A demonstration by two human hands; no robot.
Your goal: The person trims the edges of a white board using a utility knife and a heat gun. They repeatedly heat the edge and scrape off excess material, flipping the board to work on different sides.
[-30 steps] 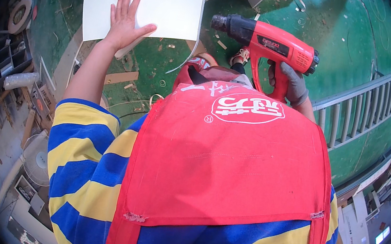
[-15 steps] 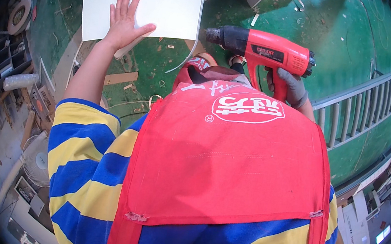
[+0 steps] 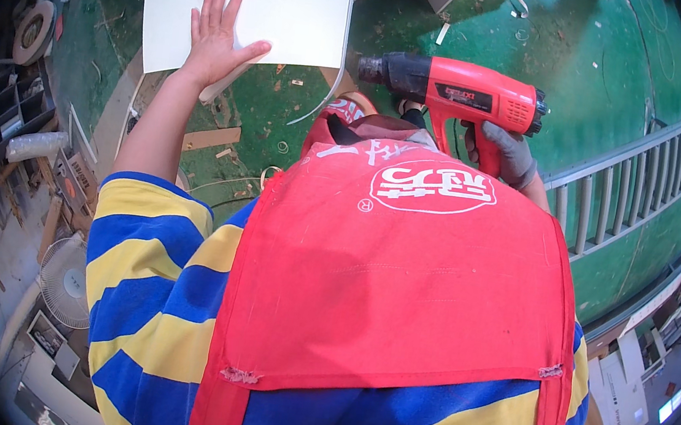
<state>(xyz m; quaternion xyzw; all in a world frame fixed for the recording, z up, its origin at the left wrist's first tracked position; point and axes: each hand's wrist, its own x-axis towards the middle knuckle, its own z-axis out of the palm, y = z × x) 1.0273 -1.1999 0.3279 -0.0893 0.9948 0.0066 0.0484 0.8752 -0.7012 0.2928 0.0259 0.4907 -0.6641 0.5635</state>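
White panel [image 3: 297,12] lies at the top, left of centre, the left hand [image 3: 218,51] spread flat near its lower edge; the gloved right hand [image 3: 507,155] grips the red heat gun [image 3: 478,92], nozzle [image 3: 372,69] just beside the panel's right edge, green floor [image 3: 617,102] giving room toward the ladder [image 3: 613,195]

The single fisheye view looks steeply down from the wearer's head, close over the apron [image 3: 408,289], with the near edge of the board [image 3: 295,24] and the floor [image 3: 578,80] farther off, toward the upper rim.
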